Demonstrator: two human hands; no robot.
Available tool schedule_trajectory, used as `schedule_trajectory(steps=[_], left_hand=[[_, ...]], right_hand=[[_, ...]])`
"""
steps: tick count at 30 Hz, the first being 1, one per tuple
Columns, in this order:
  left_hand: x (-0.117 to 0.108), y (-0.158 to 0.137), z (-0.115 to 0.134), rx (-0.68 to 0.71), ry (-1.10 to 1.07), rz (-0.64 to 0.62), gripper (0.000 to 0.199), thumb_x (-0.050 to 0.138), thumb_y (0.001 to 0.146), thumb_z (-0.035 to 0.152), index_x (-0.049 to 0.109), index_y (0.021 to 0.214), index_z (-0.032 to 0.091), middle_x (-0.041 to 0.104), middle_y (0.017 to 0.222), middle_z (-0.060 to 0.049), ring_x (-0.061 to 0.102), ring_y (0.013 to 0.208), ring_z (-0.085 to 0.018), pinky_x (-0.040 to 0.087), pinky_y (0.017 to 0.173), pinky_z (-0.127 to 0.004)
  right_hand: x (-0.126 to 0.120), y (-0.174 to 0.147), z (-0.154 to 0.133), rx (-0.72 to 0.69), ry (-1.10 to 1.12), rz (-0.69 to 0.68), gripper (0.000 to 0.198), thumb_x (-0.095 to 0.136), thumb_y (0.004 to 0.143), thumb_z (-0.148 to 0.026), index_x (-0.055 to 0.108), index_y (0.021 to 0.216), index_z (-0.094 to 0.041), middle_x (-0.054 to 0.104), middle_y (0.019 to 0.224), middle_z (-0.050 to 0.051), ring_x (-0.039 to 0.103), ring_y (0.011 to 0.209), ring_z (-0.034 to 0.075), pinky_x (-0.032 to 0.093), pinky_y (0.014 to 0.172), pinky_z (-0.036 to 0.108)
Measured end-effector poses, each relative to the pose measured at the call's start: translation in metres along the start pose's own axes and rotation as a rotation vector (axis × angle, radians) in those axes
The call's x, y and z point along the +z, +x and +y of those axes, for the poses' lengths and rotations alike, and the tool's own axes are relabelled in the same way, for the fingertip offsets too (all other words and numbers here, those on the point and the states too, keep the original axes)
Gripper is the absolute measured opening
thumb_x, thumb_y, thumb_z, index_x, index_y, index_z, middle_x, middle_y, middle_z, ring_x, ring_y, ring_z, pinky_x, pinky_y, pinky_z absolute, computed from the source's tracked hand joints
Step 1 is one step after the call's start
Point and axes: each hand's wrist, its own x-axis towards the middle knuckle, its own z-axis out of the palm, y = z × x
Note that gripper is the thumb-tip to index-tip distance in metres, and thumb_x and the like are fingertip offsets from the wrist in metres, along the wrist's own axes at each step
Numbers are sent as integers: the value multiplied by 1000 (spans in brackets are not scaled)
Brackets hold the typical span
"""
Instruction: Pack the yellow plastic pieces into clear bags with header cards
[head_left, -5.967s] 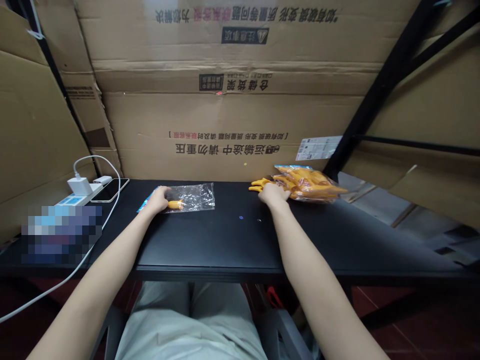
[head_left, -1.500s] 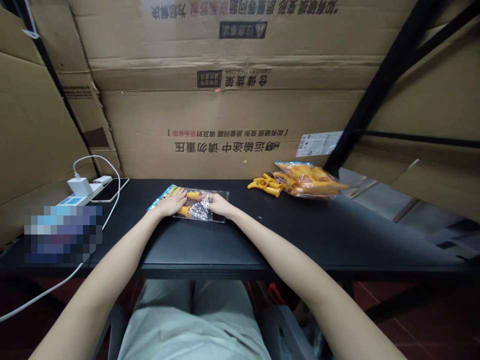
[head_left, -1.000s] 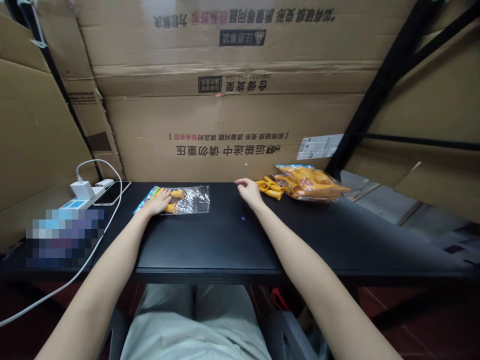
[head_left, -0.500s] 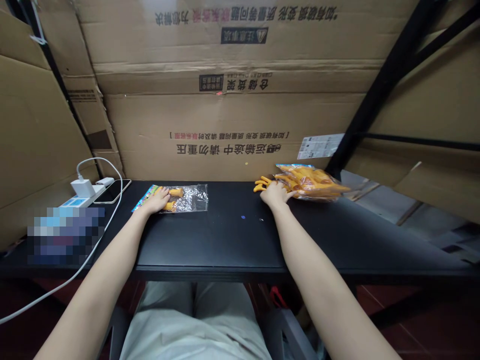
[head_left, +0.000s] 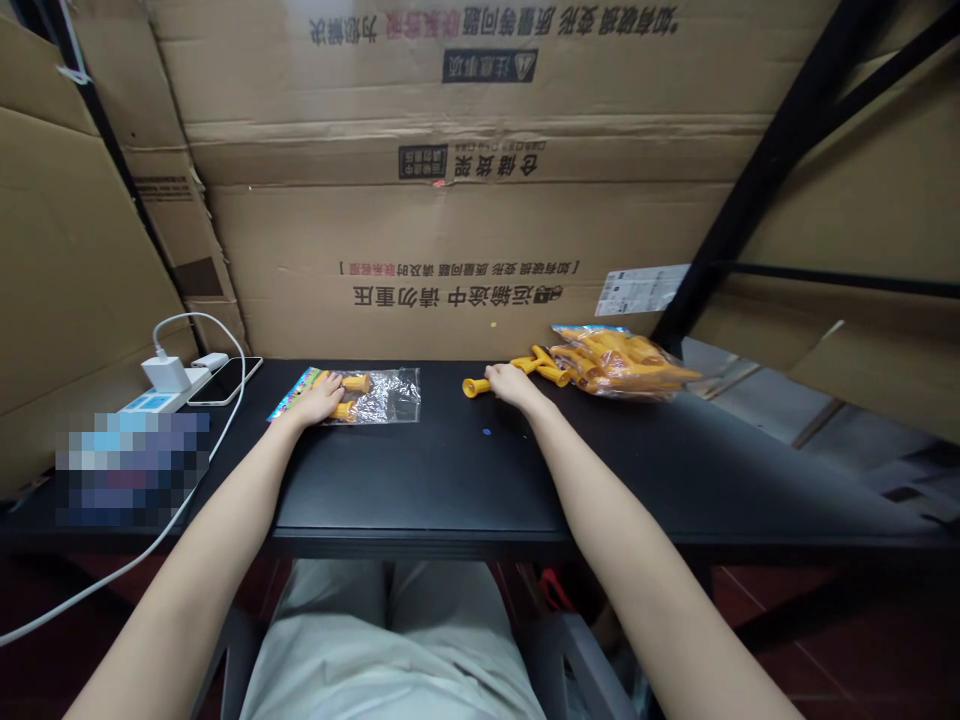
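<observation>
My left hand (head_left: pixel 321 400) lies over a clear plastic bag (head_left: pixel 394 394) with a colourful header card, its fingers spread and pressing it to the table. Inside that bag, two orange flared tube ends (head_left: pixel 355 384) show beside my fingers. My right hand (head_left: pixel 511 384) is closed around an orange plastic piece (head_left: pixel 475 387) whose flared, hollow end points left; my hand hides the rest. Just right of it lie loose orange pieces (head_left: pixel 550 368), against a full bag of similar orange pieces (head_left: pixel 626 365).
A power strip (head_left: pixel 161 392) with a white charger (head_left: pixel 166 376) and a phone (head_left: pixel 228 382) sit at the left. A white cable (head_left: pixel 241 395) loops over the table's front edge. Cardboard (head_left: pixel 465 230) walls the back; a black post (head_left: pixel 757 180) rises at right.
My right hand has moved left from the pile, with an orange piece now in its grip. More loose pieces show beside the full bag. The left hand and its bag have shifted slightly right.
</observation>
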Motion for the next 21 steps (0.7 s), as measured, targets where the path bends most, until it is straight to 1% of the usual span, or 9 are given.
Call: schedule_trajectory(steps=[1,3,6,8,11,14,16,19,21], left_hand=[[-1,-1,2,3,16,-11,60,21,87,40,36,139,13,25,150,-8,15,140,-17,9,114,-33],[-3,-2,5,3,51,-29,60,20,88,39,34,139,12,25,150,-7,15,139,-17,9,114,-33],[-6,-4,8,-3,91,-49,60,18,89,36,33,140,10,24,150,-7,15,139,-17,11,114,-33],[-6,-4,10,1,103,-59,60,17,89,35,32,141,9,23,150,-7,14,139,-17,11,114,-33],[-7,-4,13,2,105,-72,60,16,89,35,29,142,9,21,150,-7,13,140,-16,10,114,-31],[-7,-5,15,1,111,-99,62,15,89,35,27,142,5,19,151,-8,11,140,-15,7,114,-30],[-7,-5,15,5,119,-105,62,16,88,34,26,142,5,18,151,-8,11,140,-15,7,114,-30],[-7,-4,15,15,124,-85,60,16,89,34,29,142,9,21,151,-7,13,140,-14,9,113,-30],[-6,-4,15,22,131,-73,59,16,89,34,31,141,10,23,150,-7,14,139,-15,11,113,-30]], right_hand=[[3,-1,-1,-48,-15,-7,40,31,90,-22,63,110,-9,62,111,17,56,104,24,40,87,32],[11,-3,0,-93,-107,17,40,36,85,-14,59,118,-12,56,121,17,50,112,26,39,90,34],[20,-7,2,-111,-280,72,46,41,80,-9,54,124,-15,43,135,17,36,124,30,32,97,46],[23,-7,4,-152,-329,92,44,41,80,-6,54,121,-15,42,135,16,32,126,30,28,100,52],[24,-4,5,-227,-326,104,34,41,81,-6,58,109,-15,54,121,15,40,120,27,24,100,55],[23,-1,3,-318,-274,106,17,48,81,-13,60,94,-16,62,105,11,48,110,25,20,101,57],[19,-2,0,-372,-212,119,12,52,81,-19,61,89,-17,64,97,8,52,103,22,20,101,56],[12,-6,-7,-434,-79,152,14,56,80,-26,63,90,-18,66,91,6,57,94,20,28,97,47],[8,-10,-14,-495,32,132,16,58,79,-28,65,90,-19,67,90,5,59,88,19,36,89,38]])
